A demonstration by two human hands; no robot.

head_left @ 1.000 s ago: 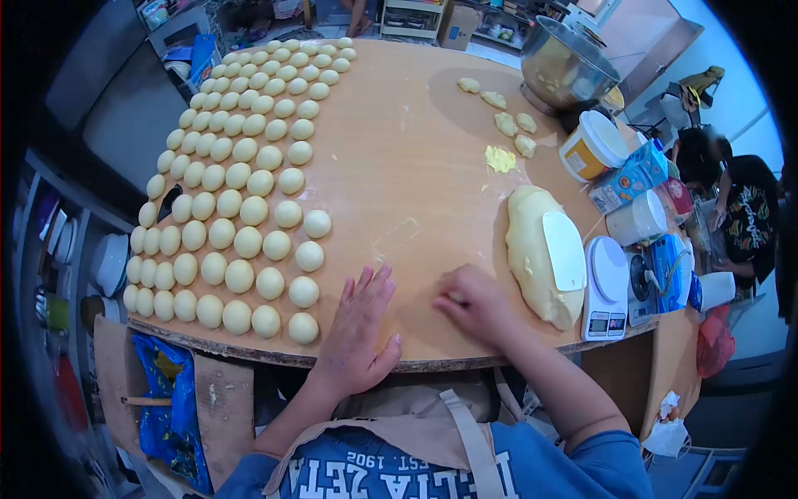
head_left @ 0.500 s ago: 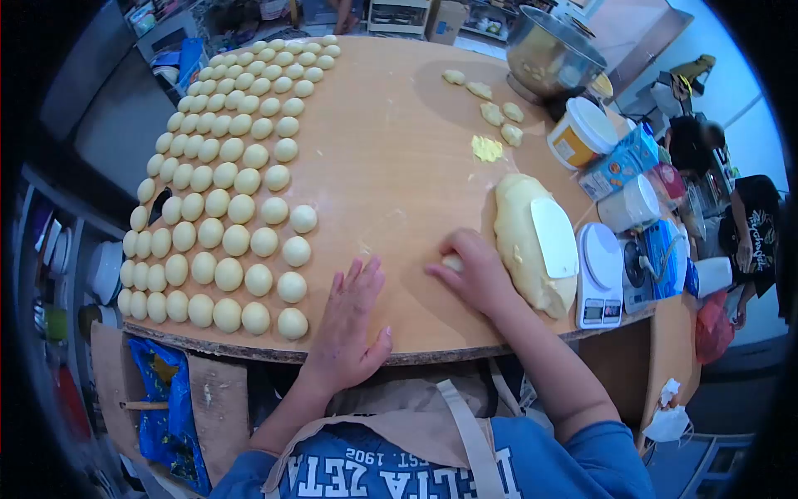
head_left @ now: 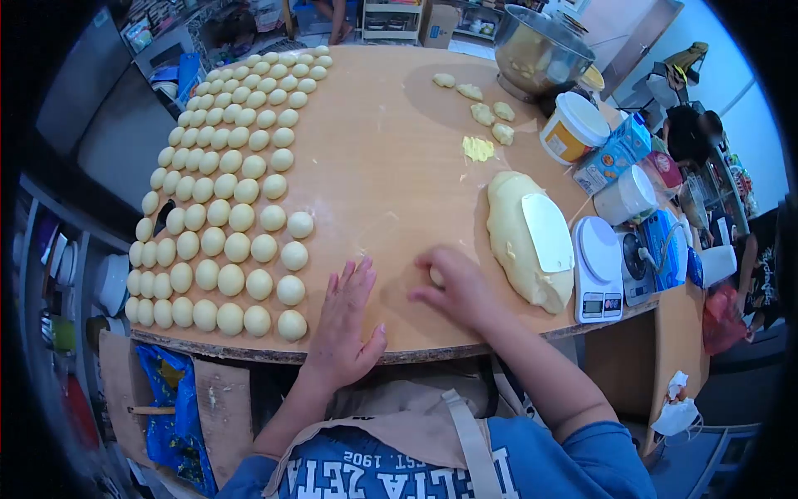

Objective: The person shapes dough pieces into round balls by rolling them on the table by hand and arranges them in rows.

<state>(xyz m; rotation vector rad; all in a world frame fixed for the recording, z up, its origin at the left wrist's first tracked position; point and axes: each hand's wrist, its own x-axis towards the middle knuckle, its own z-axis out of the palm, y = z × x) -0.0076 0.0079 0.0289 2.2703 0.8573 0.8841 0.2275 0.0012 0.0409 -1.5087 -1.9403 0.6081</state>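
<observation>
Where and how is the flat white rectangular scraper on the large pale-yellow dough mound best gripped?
Probably pinch the scraper by its long right edge, from the right: that edge reaches the outline of the dough mound; the left edge lies over dough.

Dough mass (head_left: 504, 229) lay on desk (head_left: 357, 175), scraper (head_left: 547, 233) on top. Kitchen scale (head_left: 600, 254) stood just right of dough mass. Behind dough mass lay smear (head_left: 478, 150), then dough pieces (head_left: 482, 114); mixing bowl (head_left: 540, 58) stood farther behind. Tub (head_left: 573, 129) stood behind, to right. Left of dough mass were right hand (head_left: 461, 287) around small dough ball (head_left: 436, 277), left hand (head_left: 342, 333) beyond, dough rows (head_left: 241, 218) farthest left.
</observation>
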